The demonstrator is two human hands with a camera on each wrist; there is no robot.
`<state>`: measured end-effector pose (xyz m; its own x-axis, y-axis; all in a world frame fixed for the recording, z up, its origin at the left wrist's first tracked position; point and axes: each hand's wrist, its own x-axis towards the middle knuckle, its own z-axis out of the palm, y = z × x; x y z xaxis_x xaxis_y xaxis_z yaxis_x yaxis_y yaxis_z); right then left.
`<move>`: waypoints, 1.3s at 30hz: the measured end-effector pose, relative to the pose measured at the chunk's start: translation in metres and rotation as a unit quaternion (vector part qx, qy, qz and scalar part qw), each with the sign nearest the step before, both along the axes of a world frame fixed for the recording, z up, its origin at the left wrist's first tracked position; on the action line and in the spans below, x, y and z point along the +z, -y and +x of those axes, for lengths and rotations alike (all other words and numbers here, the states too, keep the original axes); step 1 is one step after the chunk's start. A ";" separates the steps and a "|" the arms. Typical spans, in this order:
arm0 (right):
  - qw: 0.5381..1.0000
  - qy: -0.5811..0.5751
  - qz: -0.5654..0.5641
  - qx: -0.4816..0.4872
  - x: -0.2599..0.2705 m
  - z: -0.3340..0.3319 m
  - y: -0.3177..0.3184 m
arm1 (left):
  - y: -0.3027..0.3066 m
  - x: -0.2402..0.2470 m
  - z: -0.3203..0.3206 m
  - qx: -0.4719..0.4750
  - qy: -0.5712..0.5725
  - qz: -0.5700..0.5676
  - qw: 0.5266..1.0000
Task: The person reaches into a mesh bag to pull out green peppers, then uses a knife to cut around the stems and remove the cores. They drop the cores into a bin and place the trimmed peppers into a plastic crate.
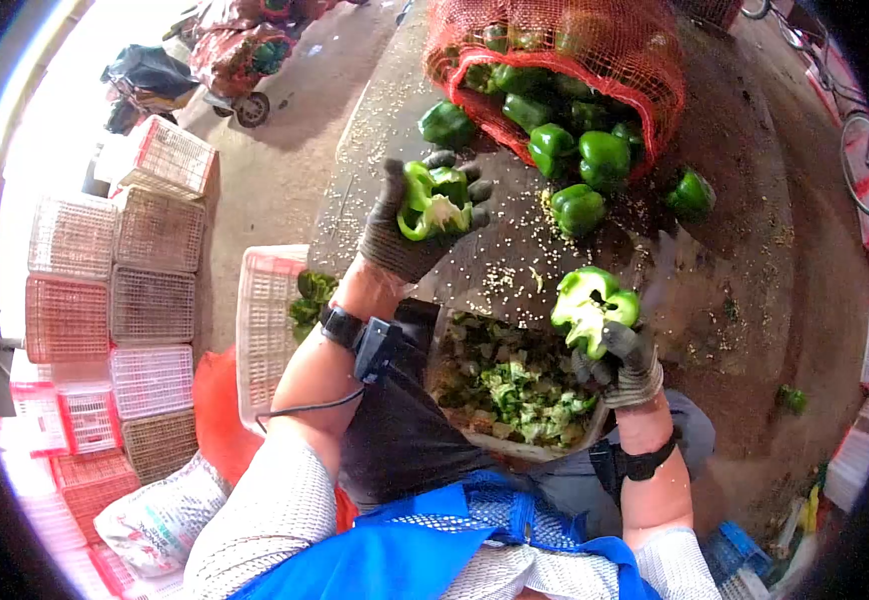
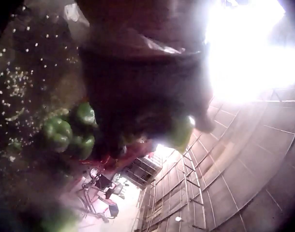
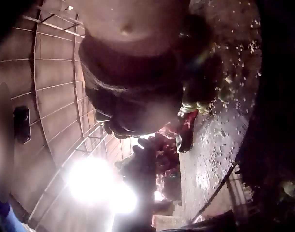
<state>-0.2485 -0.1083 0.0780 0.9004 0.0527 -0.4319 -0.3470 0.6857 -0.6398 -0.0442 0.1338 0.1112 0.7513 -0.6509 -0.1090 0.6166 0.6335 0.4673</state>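
In the head view my left hand [image 1: 407,248], in a dark work glove, holds a cut green bell pepper half [image 1: 421,208] in its cupped palm, thumb on one side and fingers on the other. Pale inner flesh shows on this piece. My gloved right hand [image 1: 637,372] grips another bell pepper half [image 1: 583,302], its hollow cut face turned up. Below, between the knees, sits a bin [image 1: 490,440] with green and pale trimmings [image 1: 525,395]. Both wrist views are dark and blurred; the left one shows part of a green pepper [image 2: 182,133] by the fingers.
A red net sack [image 1: 610,35] spills whole green peppers [image 1: 605,160] onto the seed-strewn table [image 1: 735,285]. At the left stands a white crate [image 1: 260,345] with green pieces inside. Stacked crates [image 1: 155,305] line the far left, a white bag [image 1: 160,515] near them.
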 end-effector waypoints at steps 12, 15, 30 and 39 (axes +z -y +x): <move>0.974 0.186 -0.129 -0.012 -0.027 0.016 0.011 | 0.031 -0.070 -0.004 0.229 0.553 0.487 0.636; 0.972 0.222 -0.078 -0.022 -0.035 0.032 0.016 | 0.036 0.006 -0.052 0.105 0.577 0.426 0.689; 0.939 0.090 -0.318 -0.098 -0.019 0.025 -0.002 | 0.089 -0.012 -0.088 -0.146 0.734 0.534 0.392; 0.928 0.090 -0.355 0.067 -0.053 0.001 -0.029 | 0.053 -0.057 -0.082 -0.411 0.571 0.463 0.538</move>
<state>-0.2478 -0.0791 0.0247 0.9673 -0.0699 -0.2437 -0.2424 0.0273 -0.9698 -0.1261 0.0809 0.0545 0.1714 -0.8783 -0.4462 -0.5154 -0.4660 0.7192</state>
